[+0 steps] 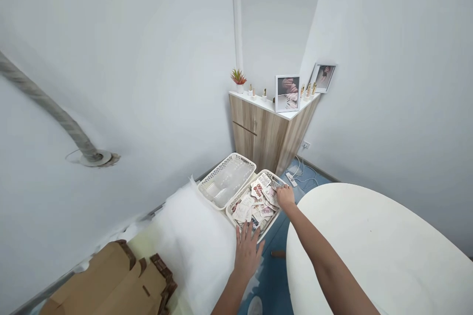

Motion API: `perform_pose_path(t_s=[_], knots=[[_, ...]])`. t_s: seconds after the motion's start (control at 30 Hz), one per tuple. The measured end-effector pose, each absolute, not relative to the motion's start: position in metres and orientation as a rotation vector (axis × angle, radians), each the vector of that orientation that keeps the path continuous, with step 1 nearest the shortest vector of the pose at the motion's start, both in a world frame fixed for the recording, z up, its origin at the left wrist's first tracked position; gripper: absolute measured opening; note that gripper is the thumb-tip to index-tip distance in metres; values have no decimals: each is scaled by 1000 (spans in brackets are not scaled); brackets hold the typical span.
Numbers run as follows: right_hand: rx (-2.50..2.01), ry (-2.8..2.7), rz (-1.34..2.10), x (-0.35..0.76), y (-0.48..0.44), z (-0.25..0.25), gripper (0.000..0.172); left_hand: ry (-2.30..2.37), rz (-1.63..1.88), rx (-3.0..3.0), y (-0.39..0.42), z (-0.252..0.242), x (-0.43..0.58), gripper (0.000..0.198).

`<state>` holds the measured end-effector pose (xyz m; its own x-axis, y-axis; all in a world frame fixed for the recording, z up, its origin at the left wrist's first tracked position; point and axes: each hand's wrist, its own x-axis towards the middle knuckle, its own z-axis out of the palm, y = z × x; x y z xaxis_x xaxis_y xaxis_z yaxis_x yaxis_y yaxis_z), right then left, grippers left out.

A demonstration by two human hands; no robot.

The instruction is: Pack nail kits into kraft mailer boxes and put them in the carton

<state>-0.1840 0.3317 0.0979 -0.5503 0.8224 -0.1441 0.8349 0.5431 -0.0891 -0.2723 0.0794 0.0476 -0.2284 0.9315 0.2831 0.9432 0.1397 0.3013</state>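
Note:
A white plastic basket (266, 230) holds a heap of cards with press-on nails (258, 199), some red, some pink, some dark. My right hand (285, 197) is closed at the basket's right-hand rim, with its fingertips partly hidden. At the near side, my left hand (247, 251) lies with fingers spread, the fingertips at the basket's near edge. A second white basket (207, 200) stands just behind and to the left, with clear plastic pieces (229, 182) in it.
White foam sheeting (188, 226) and flattened cardboard boxes (111, 280) lie left. A round white table (369, 241) stands right. Beyond the baskets is a wooden corner cabinet (271, 138) bearing picture frames (287, 93), small bottles and a plant (238, 78). Cables and a power strip (291, 179) lie on the floor.

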Motion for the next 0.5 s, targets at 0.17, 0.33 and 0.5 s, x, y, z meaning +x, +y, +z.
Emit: perform_pose_path(t_s=[0.17, 0.33, 0.5], knots=[[1481, 2562, -215, -193, 333, 85, 28, -2369, -626, -1960, 80, 52, -272, 39], [1512, 2645, -227, -192, 319, 86, 25, -2387, -626, -1974, 82, 53, -273, 40], [1468, 2847, -230, -188, 303, 93, 22, -2403, -657, -1965, 82, 50, -274, 43]])
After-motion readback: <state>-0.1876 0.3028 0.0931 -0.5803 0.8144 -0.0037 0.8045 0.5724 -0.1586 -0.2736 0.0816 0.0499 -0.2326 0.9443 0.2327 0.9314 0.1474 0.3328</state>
